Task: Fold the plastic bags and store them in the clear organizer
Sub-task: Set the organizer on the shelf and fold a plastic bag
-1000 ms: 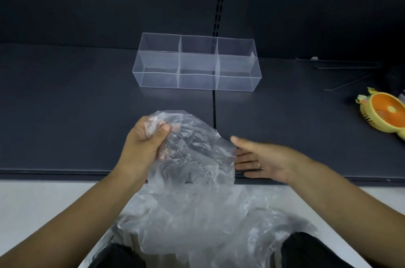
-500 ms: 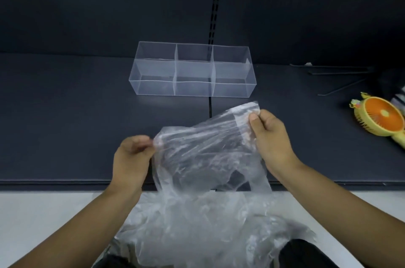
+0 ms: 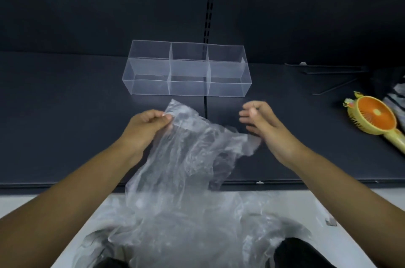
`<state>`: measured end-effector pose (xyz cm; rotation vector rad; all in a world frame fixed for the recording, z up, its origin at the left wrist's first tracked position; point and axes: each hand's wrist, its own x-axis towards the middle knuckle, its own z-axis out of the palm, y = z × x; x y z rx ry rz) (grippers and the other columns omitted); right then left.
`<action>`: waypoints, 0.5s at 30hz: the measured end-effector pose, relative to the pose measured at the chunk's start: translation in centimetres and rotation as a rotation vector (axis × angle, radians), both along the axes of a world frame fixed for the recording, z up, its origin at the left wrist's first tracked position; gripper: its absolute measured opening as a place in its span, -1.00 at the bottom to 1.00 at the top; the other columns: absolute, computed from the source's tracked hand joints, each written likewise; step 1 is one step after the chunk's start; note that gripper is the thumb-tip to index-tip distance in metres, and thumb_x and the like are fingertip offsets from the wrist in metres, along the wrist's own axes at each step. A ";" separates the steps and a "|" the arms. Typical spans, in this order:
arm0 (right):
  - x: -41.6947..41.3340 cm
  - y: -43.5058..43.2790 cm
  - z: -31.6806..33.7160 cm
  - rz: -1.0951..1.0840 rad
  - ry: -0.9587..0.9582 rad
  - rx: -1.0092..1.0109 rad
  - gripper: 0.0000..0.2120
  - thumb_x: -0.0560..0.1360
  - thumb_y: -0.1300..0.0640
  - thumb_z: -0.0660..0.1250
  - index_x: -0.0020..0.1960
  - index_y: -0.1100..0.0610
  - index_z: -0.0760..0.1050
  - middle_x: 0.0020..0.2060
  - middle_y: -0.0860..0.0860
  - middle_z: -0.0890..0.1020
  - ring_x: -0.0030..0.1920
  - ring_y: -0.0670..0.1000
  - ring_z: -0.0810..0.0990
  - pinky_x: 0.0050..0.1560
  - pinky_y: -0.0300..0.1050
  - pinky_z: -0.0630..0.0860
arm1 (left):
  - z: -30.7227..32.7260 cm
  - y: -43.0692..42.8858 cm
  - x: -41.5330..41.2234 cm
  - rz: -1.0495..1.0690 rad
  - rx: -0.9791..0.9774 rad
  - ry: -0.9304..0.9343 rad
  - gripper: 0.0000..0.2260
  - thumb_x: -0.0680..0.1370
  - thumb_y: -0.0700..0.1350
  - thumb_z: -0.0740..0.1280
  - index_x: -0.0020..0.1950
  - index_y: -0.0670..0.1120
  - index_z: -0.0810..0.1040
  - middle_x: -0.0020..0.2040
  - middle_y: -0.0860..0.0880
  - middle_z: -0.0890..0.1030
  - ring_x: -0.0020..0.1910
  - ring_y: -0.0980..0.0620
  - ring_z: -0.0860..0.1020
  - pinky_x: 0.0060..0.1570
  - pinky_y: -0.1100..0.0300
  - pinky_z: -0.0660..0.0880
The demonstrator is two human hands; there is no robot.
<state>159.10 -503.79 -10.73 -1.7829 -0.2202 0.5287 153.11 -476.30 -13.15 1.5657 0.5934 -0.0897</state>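
Crinkled clear plastic bag (image 3: pixel 192 147) drapes over the near edge of the dark shelf (image 3: pixel 65 114), near side of the clear three-compartment plastic organizer (image 3: pixel 186 70) | our left hand (image 3: pixel 146 125) pinches its far-left corner | our right hand (image 3: pixel 260 121) loosely curled, holding nothing, by its right edge

- Likely a shop or stockroom: 2 dark shelf panels (image 3: pixel 65 114) meet at a seam.
- A slotted upright (image 3: pixel 211 5), as on retail racking, runs up the dark back wall (image 3: pixel 87 5).
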 end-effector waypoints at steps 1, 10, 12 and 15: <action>-0.6 -0.6 -0.5 0.082 -0.017 -0.029 -0.65 0.44 -0.31 0.29 0.14 -0.19 0.41 0.20 -0.13 0.49 0.23 -0.23 0.48 0.27 -0.22 0.40 | -0.5 0.3 -0.2 0.030 -0.001 0.022 -0.90 0.52 -0.07 0.41 -0.14 -0.08 0.64 -0.31 0.04 0.66 -0.36 0.17 0.59 -0.31 0.30 0.48; 0.0 -0.3 -3.8 0.411 -0.139 -0.487 -0.86 0.39 0.00 0.50 -0.24 -0.12 0.54 0.20 -0.12 0.42 0.28 -0.06 0.30 0.36 -0.15 0.21 | -1.9 1.5 -0.9 0.155 -0.003 0.080 -0.87 0.52 -0.07 0.42 -0.20 -0.07 0.65 -0.28 -0.02 0.68 -0.28 0.03 0.62 -0.19 0.16 0.54; 1.7 -2.3 -3.2 0.480 -0.112 -0.585 -0.80 0.38 -0.10 0.48 -0.35 -0.10 0.52 0.24 -0.16 0.41 0.28 -0.10 0.29 0.34 -0.19 0.17 | -2.1 2.7 -0.6 0.255 0.009 0.092 -0.89 0.53 -0.08 0.41 -0.19 -0.05 0.63 -0.27 -0.02 0.66 -0.29 0.04 0.61 -0.26 0.20 0.52; 4.0 -4.5 -1.7 0.383 -0.058 -0.526 -0.59 0.35 -0.28 0.34 -0.30 0.09 0.57 0.12 -0.10 0.53 0.09 -0.17 0.49 0.14 -0.34 0.34 | -2.2 4.5 0.1 0.310 -0.002 0.095 -0.89 0.55 -0.13 0.38 -0.19 -0.06 0.58 -0.24 -0.02 0.60 -0.26 0.04 0.55 -0.29 0.22 0.50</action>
